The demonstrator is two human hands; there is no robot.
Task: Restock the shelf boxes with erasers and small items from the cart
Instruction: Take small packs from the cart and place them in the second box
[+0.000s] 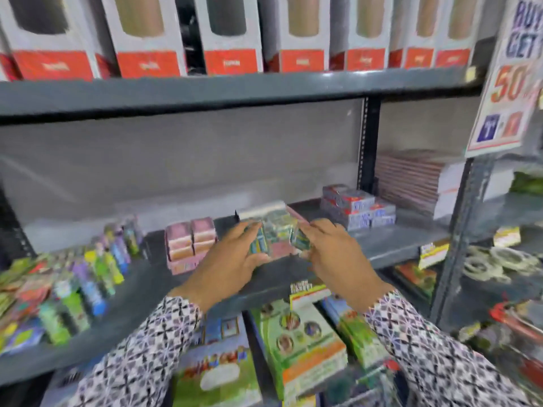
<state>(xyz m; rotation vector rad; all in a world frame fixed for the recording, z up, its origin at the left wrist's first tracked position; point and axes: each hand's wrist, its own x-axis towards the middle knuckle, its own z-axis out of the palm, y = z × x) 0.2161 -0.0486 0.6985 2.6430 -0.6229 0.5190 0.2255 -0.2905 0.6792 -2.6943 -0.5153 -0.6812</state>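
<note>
On the grey metal shelf point(382, 248) at chest height, below an upper shelf point(235, 89) lined with tall white-and-red cartons point(147, 36). Far right: hanging sale sign point(511, 83), partly cut off. Behind the upright post, right of centre: stack of pink-edged notebooks point(411, 180). Beside the post, near the rear wall: stacked red-and-blue packs point(358, 207). Left end of the shelf: row of blister-carded items point(97, 265), blurred. Centre: open display box point(264, 214) with silvery rear flap, holding small green-printed packets; exact contents too blurred to name. Just left of it: pink box of erasers point(191, 245), filled in two columns, untouched. Lower tier, beneath the arms: green-and-orange boxed sets point(308, 342). Both arms in patterned sleeves point(147, 348), reaching forward to the display box. Left hand point(232, 265) grasping a small blue-green packet point(258, 242) between thumb and fingers at the left front of the box. Right hand point(335, 254) pinching a second small packet point(299, 240) at the right front of the box, fingertips over the box edge. Both packets at or just above the box opening, level with its other contents.
</note>
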